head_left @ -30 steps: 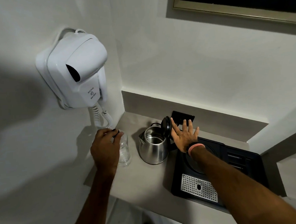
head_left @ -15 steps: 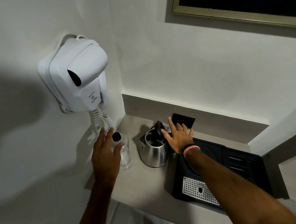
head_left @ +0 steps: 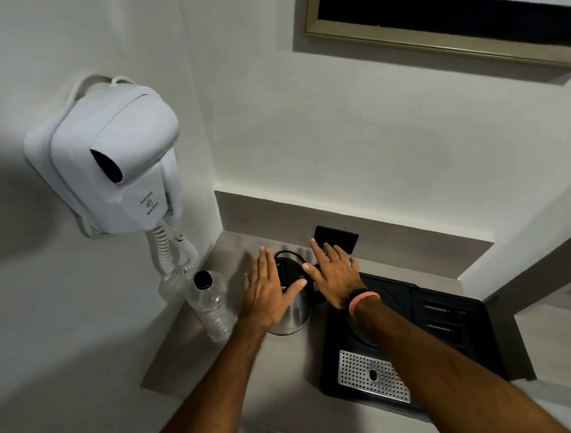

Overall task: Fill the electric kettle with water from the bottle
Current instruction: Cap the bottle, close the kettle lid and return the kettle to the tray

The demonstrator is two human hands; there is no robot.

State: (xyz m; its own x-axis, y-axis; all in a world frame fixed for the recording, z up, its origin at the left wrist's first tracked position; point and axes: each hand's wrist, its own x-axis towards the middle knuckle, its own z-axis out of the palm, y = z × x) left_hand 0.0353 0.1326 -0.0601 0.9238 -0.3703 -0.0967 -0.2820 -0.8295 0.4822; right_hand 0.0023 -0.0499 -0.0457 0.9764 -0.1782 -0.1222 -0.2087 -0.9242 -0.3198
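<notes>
A steel electric kettle [head_left: 294,312] with a black lid stands on the grey counter [head_left: 219,362]; its lid is down. My left hand [head_left: 265,292] lies flat against the kettle's left side, fingers apart, thumb on the lid. My right hand [head_left: 335,273] rests over the kettle's handle and the lid's right edge, fingers spread. A clear plastic bottle [head_left: 211,306] with a black cap stands upright to the left of the kettle, free of both hands.
A black tray [head_left: 449,333] with a perforated metal drip grid [head_left: 372,375] sits right of the kettle. A white wall hair dryer [head_left: 112,162] with a coiled cord hangs above the bottle. A black socket plate [head_left: 340,238] is behind the kettle.
My left hand let go of the capped bottle and moved right onto the kettle. My right hand pushed the kettle's lid down from upright to closed.
</notes>
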